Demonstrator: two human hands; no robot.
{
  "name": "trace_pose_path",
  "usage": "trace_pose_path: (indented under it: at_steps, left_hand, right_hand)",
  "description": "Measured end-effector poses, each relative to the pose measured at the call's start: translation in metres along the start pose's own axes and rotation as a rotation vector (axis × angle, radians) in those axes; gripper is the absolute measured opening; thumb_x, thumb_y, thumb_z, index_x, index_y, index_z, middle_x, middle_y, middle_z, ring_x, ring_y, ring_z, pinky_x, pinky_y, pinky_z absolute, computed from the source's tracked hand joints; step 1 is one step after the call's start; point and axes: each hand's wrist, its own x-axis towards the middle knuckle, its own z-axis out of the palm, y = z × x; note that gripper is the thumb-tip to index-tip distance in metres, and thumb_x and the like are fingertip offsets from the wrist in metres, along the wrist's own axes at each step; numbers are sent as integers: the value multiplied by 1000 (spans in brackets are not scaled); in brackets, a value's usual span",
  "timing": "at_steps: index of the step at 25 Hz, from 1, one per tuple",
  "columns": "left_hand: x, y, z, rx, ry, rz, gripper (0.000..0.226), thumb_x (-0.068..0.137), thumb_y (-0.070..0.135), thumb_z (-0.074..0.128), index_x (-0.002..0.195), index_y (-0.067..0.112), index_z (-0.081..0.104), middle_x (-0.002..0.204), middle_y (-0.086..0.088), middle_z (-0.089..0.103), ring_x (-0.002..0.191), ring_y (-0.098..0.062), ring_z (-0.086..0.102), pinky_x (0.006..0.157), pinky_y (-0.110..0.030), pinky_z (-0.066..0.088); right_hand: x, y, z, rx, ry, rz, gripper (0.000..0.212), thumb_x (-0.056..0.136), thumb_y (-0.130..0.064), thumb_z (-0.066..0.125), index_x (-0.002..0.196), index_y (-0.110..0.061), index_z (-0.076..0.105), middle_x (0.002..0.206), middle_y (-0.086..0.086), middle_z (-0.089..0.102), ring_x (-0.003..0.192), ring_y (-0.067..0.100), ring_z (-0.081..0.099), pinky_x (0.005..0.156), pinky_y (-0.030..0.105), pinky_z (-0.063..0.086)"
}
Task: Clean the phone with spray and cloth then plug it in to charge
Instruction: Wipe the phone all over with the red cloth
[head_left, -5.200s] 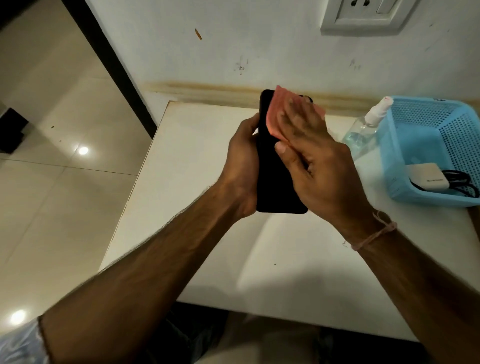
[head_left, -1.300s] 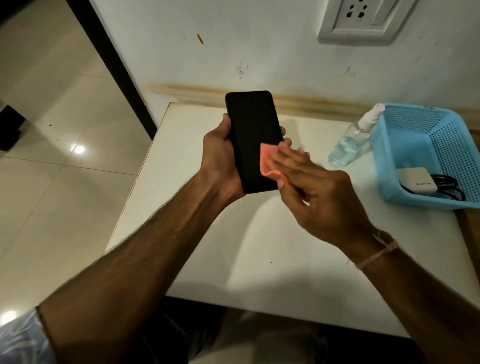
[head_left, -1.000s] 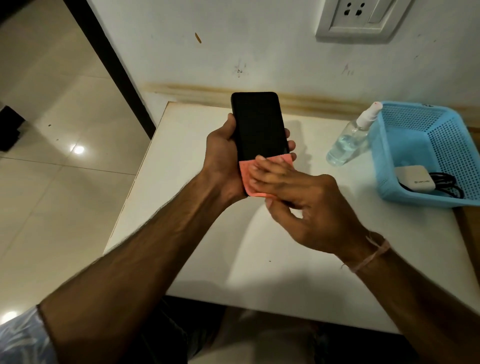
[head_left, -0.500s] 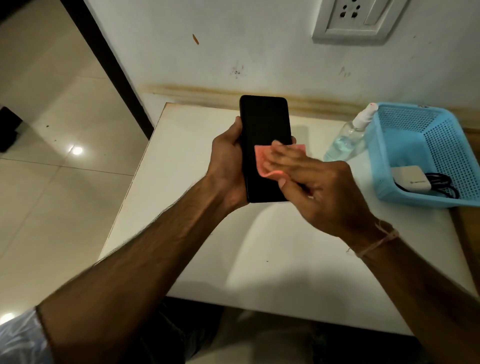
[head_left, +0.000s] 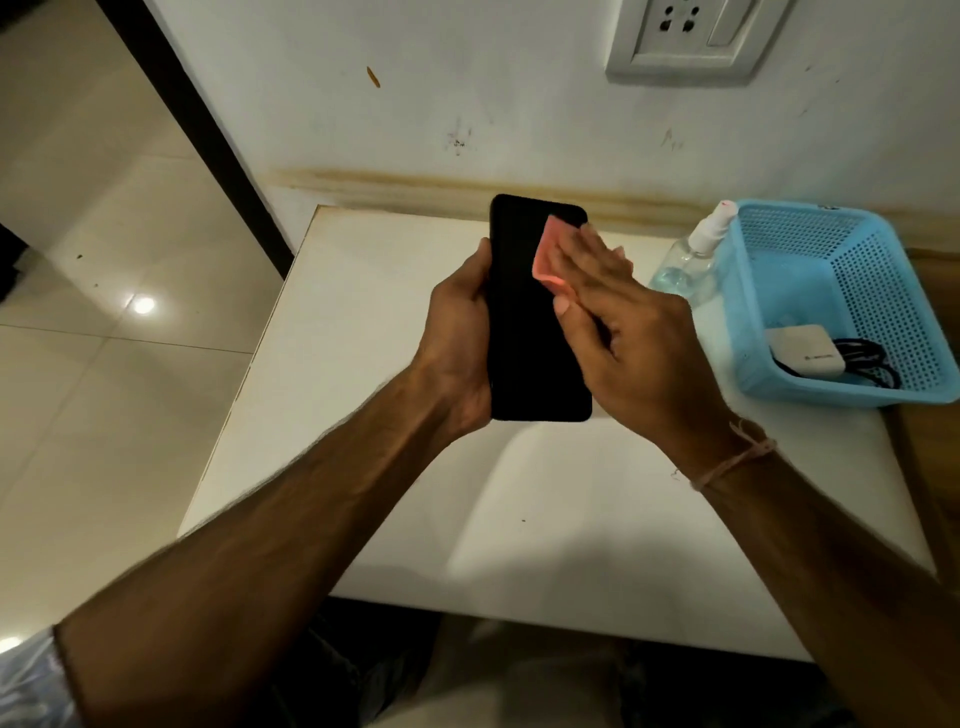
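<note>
pink cloth (head_left: 544, 254) under the flat right hand (head_left: 639, 343) presses the phone (head_left: 519, 338) gripped by the left hand (head_left: 457, 332); a hard push could knock it loose.

phone (head_left: 524, 322): smooth black face, glass-like, faint sheen
cloth (head_left: 545, 254): soft pink fabric, matt
table (head_left: 363, 364): smooth cream top, laminate-like, low sheen, a few dark specks
basket (head_left: 810, 291): light blue plastic, perforated walls, matt
spray bottle (head_left: 685, 265): clear plastic body, white plastic nozzle
charger (head_left: 805, 351): smooth white plastic
cable (head_left: 872, 358): black, rubbery look
floor (head_left: 104, 364): pale tiles, glossy, mirroring lamps
wall (head_left: 519, 104): white paint, matt, scuffed and stained
socket plate (head_left: 691, 36): smooth white plastic
</note>
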Motion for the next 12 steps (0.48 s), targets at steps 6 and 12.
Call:
trace_pose_path:
  at_steps: [6, 12]
  left_hand:
    - [-2, 1, 3, 36, 85, -24, 58, 100, 56, 42, 109, 10, 77, 110, -13, 74, 103, -29, 72, 89, -39, 58]
    - [-4, -9, 7, 105, 118, 35, 57, 104, 52, 34, 123, 12, 72, 116, -14, 73, 105, -30, 72, 85, -38, 60]
  right_hand:
    - [-3, -7, 6, 126, -90, -84, 38, 95, -7, 58, 133, -4, 57, 143, 7, 51, 141, 16, 39, 118, 36, 33]
    - [14, -6, 9, -41, -4, 91, 44, 102, -15, 47, 146, -7, 41, 156, 7, 32, 149, 19, 22, 121, 20, 18]
